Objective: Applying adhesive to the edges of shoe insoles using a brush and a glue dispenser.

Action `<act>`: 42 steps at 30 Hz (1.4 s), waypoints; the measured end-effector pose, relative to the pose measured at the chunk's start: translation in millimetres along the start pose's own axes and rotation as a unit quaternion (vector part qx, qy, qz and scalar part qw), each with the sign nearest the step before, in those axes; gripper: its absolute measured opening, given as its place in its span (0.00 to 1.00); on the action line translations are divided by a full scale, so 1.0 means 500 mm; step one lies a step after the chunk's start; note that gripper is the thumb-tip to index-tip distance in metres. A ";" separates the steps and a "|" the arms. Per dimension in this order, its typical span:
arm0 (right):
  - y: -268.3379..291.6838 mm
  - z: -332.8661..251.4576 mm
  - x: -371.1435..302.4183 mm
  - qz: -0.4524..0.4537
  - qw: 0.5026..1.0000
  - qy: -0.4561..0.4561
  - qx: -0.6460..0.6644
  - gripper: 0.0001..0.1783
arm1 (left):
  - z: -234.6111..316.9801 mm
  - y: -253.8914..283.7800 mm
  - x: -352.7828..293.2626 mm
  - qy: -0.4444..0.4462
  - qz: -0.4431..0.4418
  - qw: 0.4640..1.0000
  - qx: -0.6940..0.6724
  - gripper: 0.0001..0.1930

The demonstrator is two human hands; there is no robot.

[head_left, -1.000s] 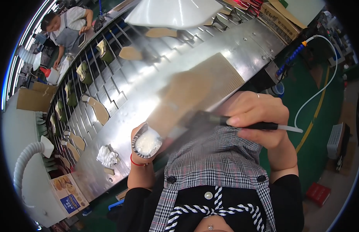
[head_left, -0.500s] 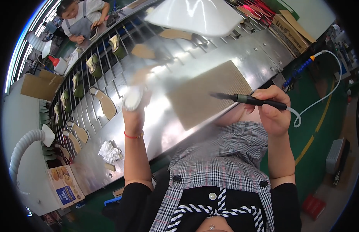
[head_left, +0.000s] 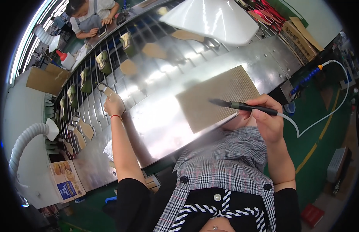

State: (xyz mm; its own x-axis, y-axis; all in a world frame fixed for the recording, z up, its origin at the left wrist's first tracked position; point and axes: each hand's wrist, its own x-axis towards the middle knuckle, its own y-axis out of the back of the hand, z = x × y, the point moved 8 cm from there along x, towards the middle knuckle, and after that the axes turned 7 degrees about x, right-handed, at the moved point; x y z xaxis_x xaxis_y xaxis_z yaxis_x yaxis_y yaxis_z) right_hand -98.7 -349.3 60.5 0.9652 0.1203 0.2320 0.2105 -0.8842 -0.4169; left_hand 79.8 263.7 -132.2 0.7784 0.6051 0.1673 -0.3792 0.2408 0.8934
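Note:
My left hand (head_left: 114,106) reaches out over the slatted conveyor (head_left: 142,73). Its fingers close on the near end of a beige shoe sole (head_left: 108,91) with a looped strap at the far end; part of the sole is hidden by the hand. A slim black-handled brush (head_left: 258,108) with a dark pointed tip and a white tube at its back sits in my right hand (head_left: 269,116). The tip hovers above a ridged brown cardboard sheet (head_left: 210,101) on the metal ledge (head_left: 156,127). Beige soles (head_left: 128,67) lie on the conveyor beyond.
Green shoe uppers (head_left: 103,62) stand along the conveyor's far side. A white lamp shade (head_left: 210,21) hangs over it. Crumpled white paper (head_left: 108,149) lies beside my left forearm. A cardboard box (head_left: 299,40) stands at the right. Across the conveyor a person (head_left: 88,23) handles a phone.
My left hand has moved left and closed on the strapped sole. A beige sole blurred beyond that hand earlier now lies on the conveyor. The brush stays over the cardboard; the view has shifted slightly.

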 end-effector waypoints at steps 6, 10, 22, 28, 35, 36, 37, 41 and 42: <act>-0.006 0.018 0.000 0.025 0.999 -0.021 -0.002 0.15 | -0.144 -0.028 0.082 0.097 -0.047 0.994 0.015 0.34; 0.005 0.031 -0.003 0.067 0.997 -0.041 0.029 0.15 | -0.080 -0.072 0.076 0.098 -0.271 0.824 -0.488 0.19; 0.028 0.063 -0.002 0.088 0.969 -0.063 0.223 0.15 | 0.427 0.264 -0.475 -0.037 -0.456 0.183 -0.870 0.36; -0.022 0.067 -0.017 0.067 0.939 -0.100 0.322 0.15 | 0.552 0.161 -0.625 0.033 -0.550 0.266 -0.791 0.31; -0.136 -0.054 -0.057 0.064 0.935 0.186 -0.295 0.12 | 0.613 0.222 -0.692 -0.226 -0.361 0.658 -0.621 0.28; -0.163 -0.071 -0.064 0.031 0.896 0.257 -0.360 0.13 | 0.616 0.226 -0.694 -0.191 -0.363 0.617 -0.671 0.28; -0.194 -0.082 -0.073 -0.004 0.847 0.324 -0.421 0.14 | 0.617 0.228 -0.694 -0.154 -0.363 0.574 -0.717 0.27; -0.246 -0.082 -0.103 -0.121 0.872 0.355 -0.314 0.16 | 0.616 0.216 -0.671 -0.077 -0.436 0.366 -0.818 0.27; -0.239 -0.091 -0.096 -0.109 0.883 0.345 -0.299 0.16 | 0.613 0.216 -0.671 -0.044 -0.451 0.321 -0.831 0.26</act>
State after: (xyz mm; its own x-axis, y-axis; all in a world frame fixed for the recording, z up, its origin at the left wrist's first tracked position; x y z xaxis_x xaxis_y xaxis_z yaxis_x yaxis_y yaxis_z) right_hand -177.3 -269.7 139.0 0.5451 0.1958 0.8152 0.0603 -0.9790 0.1949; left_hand -68.9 -146.2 35.9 0.9302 -0.2867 0.2292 0.3346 0.4052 -0.8508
